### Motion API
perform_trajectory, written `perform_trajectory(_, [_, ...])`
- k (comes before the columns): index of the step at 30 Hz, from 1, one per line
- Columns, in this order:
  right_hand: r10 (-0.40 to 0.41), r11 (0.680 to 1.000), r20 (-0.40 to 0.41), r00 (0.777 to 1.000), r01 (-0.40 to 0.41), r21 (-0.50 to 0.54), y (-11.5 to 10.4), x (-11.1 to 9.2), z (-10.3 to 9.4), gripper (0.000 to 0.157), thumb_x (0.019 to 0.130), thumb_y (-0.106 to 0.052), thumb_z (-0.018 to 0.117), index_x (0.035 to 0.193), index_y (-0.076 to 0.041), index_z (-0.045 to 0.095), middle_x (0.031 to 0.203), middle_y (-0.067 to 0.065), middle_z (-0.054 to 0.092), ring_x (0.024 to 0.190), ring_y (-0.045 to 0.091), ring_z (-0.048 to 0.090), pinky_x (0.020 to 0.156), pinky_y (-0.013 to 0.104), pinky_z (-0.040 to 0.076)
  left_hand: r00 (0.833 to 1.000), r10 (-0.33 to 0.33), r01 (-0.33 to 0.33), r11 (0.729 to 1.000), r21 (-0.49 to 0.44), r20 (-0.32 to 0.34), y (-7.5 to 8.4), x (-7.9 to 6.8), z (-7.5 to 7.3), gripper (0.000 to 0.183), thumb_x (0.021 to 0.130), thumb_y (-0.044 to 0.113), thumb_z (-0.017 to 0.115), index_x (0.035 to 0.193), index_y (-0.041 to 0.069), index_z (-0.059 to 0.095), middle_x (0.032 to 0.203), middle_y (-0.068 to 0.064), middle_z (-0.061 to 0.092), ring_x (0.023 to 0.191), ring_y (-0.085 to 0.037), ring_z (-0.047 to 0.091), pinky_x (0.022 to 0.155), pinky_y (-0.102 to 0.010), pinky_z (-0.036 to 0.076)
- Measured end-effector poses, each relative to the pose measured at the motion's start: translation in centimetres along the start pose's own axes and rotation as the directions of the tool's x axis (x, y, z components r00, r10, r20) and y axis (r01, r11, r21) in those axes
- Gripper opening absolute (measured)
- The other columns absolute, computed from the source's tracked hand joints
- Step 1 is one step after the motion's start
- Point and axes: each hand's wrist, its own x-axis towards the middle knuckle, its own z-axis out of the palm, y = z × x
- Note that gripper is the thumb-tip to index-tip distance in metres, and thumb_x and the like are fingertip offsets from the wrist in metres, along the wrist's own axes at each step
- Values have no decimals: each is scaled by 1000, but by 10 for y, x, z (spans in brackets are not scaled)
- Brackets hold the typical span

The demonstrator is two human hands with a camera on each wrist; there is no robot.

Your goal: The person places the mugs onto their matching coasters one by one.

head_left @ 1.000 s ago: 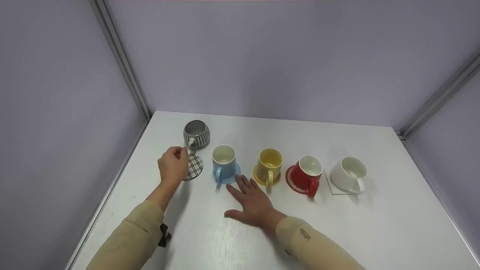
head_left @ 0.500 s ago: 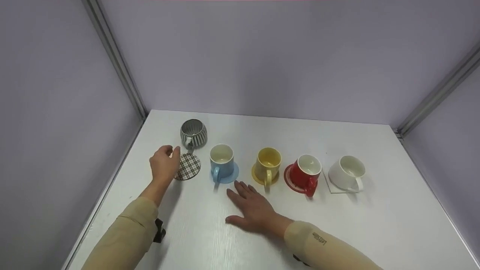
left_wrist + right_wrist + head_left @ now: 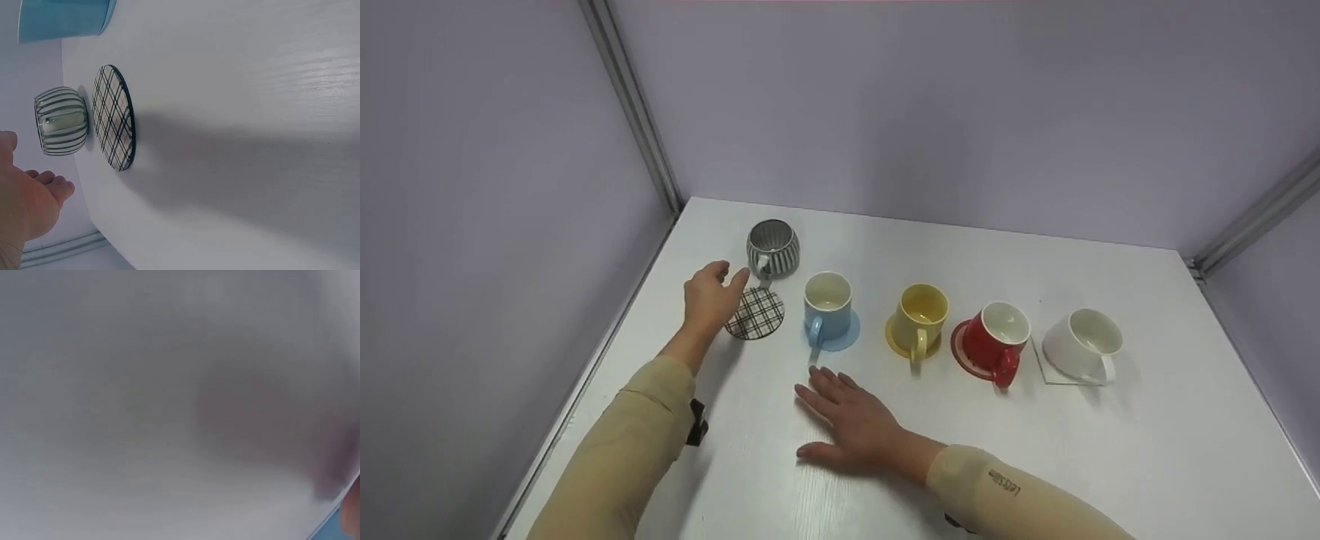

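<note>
My left hand [image 3: 712, 298] holds nothing, thumb and fingers apart, just left of the grey-striped mug [image 3: 773, 249]. Below that mug lies a round plaid coaster [image 3: 756, 313] with nothing on it; the left wrist view shows the striped mug [image 3: 62, 120] just behind the coaster [image 3: 112, 117]. My right hand [image 3: 859, 424] is spread flat over the table in front of the light blue mug [image 3: 828, 307], which stands on a blue coaster [image 3: 851, 334]. The right wrist view is mostly blurred table, with a bit of finger [image 3: 351, 512] at the edge.
Rightward in a row stand a yellow mug [image 3: 921, 315] on a yellow coaster, a red mug [image 3: 992, 341] on a red coaster, and a white mug [image 3: 1081, 345] on a square white coaster. Grey walls [image 3: 930, 105] enclose the white table [image 3: 1170, 450] at the back and sides.
My left thumb and fingers have spread apart from a pinched shape near the striped mug's handle. My right hand has drawn back toward me, away from the blue coaster. The mugs keep their places.
</note>
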Motion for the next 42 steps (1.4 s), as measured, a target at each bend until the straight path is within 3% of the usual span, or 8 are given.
perform_trajectory(7, [-30,999,-85,996,26,-48,-18,27,2,91,100,-75,49,169,-18,32,174,17,25,161,29,22,130,45,24,999,27,-27,1000,9,26,9,3,5,59,108,33,60,150,-8,51,153,-26,55,145,-40,51,120,-48,42])
perform_trajectory(16, [26,990,-40,999,-32,-139,-20,60,7,97,97,-85,36,171,-23,26,177,13,15,163,28,12,131,46,18,999,37,-37,999,17,15,14,6,3,59,107,34,63,147,-9,54,150,-26,57,142,-39,53,120,-47,42])
perform_trajectory(22, [90,988,-26,996,-93,-123,-18,75,7,99,97,-86,33,172,-23,21,178,12,9,164,28,7,132,46,13,999,40,-40,999,23,17,15,6,6,59,107,34,64,147,-8,55,149,-26,59,141,-39,55,119,-47,43])
perform_trajectory(31, [146,986,-76,986,-151,-67,-8,80,15,99,98,-83,39,171,-18,25,177,17,12,162,34,15,131,48,16,998,42,-43,999,10,39,17,4,21,57,107,32,65,146,-8,56,148,-25,59,140,-39,56,117,-47,45])
perform_trajectory(42, [178,978,-75,981,-185,-93,-10,80,27,104,94,-90,31,171,-21,23,178,11,10,163,27,9,132,40,9,997,35,-34,999,-13,74,16,4,33,58,107,33,64,147,-8,55,149,-26,59,141,-39,54,118,-48,45])
